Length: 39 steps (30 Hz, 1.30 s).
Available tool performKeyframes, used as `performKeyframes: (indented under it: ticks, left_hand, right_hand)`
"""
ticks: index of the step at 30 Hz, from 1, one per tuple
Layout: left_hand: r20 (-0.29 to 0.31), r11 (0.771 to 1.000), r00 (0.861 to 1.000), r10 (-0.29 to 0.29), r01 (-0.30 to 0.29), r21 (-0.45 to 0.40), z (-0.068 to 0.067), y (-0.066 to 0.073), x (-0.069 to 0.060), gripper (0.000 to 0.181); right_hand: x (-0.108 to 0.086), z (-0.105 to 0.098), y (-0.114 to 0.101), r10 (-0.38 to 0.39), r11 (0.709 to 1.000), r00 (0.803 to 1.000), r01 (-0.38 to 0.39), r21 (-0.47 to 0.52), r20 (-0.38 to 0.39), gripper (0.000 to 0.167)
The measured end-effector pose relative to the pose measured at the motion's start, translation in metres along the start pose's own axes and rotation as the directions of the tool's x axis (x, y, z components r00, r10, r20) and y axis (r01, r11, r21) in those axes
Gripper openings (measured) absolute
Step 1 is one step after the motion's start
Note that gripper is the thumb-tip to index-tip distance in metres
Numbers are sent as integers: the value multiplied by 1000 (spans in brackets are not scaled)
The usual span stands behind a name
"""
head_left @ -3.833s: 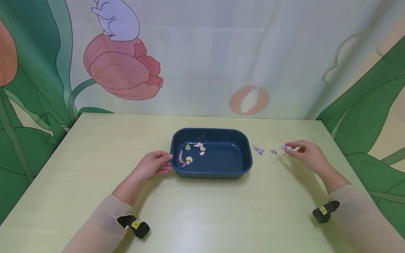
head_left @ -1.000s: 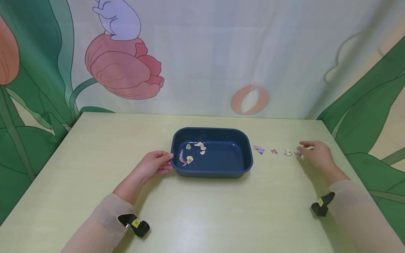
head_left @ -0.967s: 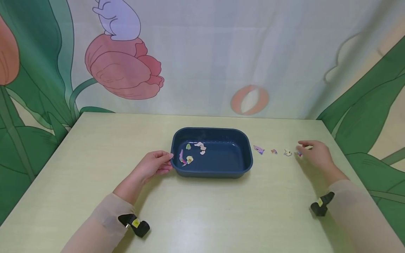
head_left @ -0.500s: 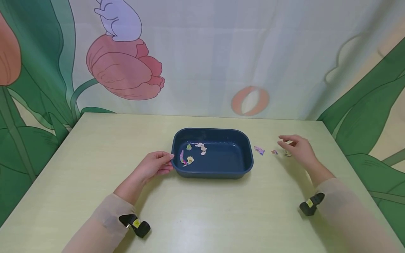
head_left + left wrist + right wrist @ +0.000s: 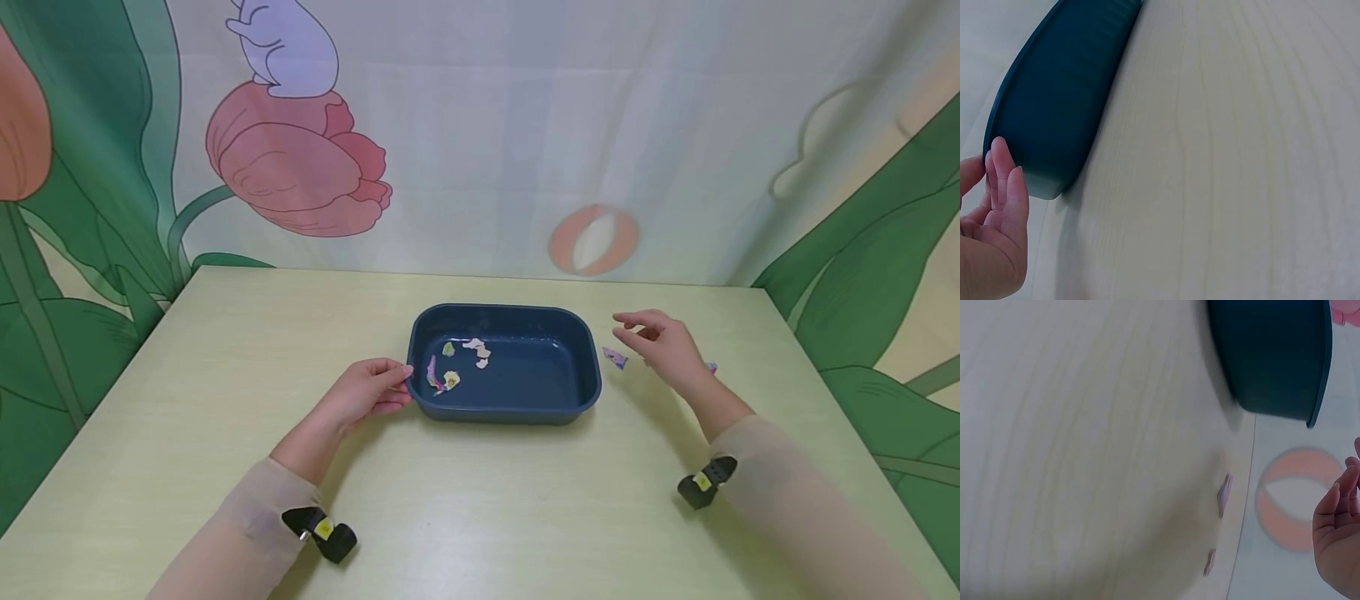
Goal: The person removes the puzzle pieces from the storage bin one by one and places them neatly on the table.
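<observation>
My left hand pinches the left rim of a dark blue rectangular tray, thumb on top and fingers below, also seen on the tray in the left wrist view. Inside the tray's left half lie several small paper cutouts: a green one, pale pink ones, a purple curved one and a yellowish one. My right hand hovers right of the tray, thumb and fingertips apart, with nothing visible between them. Just below its fingertips lies a purple cutout.
Another purple cutout shows beside the right wrist; cutouts between are mostly hidden by the hand. The right wrist view has two cutouts on the table, a nearer purple one and a smaller one. A printed curtain hangs behind the table.
My right hand has left the rightmost cutout, which it was touching a second ago, and moved left along the row toward the tray. The left hand and tray have stayed in place.
</observation>
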State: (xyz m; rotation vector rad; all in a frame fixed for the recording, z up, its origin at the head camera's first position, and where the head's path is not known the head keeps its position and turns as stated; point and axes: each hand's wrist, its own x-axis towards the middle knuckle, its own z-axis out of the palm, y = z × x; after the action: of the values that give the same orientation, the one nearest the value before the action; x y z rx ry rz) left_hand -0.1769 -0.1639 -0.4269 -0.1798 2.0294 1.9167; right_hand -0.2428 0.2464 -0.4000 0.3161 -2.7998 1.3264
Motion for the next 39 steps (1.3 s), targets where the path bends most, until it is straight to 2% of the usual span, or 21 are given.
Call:
performKeyframes:
  ticks: [4,10,18,21,26,30,33,39]
  left_hand:
    - [4,1000,1000,-1,1,-2,0,0,-1,34]
    - [-2,1000,1000,-3,3,-3,-1,-1,0,34]
    - [-3,1000,1000,-11,11,2,-2,-1,1,32]
    - [1,1000,1000,-8,8,1,-2,0,0,32]
    - [8,1000,1000,-9,9,-6,0,0,0,30]
    - [9,1000,1000,-9,9,-8,1,-1,0,30]
    - [6,1000,1000,-12,12,-2,1,0,0,32]
    - [-4,1000,1000,-11,11,20,0,2,-1,30]
  right_hand:
    - [2,10,-10,-56,998,998,56,14,-3,40]
    - [8,28,-30,-122,989,992,120,90,19,33]
    - [22,60,-55,-193,977,977,182,115,95,31]
    - [28,74,-65,-214,972,968,197,129,129,31]
    - [36,97,-75,-192,977,964,169,130,185,31]
    - [40,112,-74,-167,984,961,148,99,222,30]
    - [41,120,-71,-157,987,953,158,20,258,29]
    - [44,128,-67,-162,972,918,212,-105,362,27]
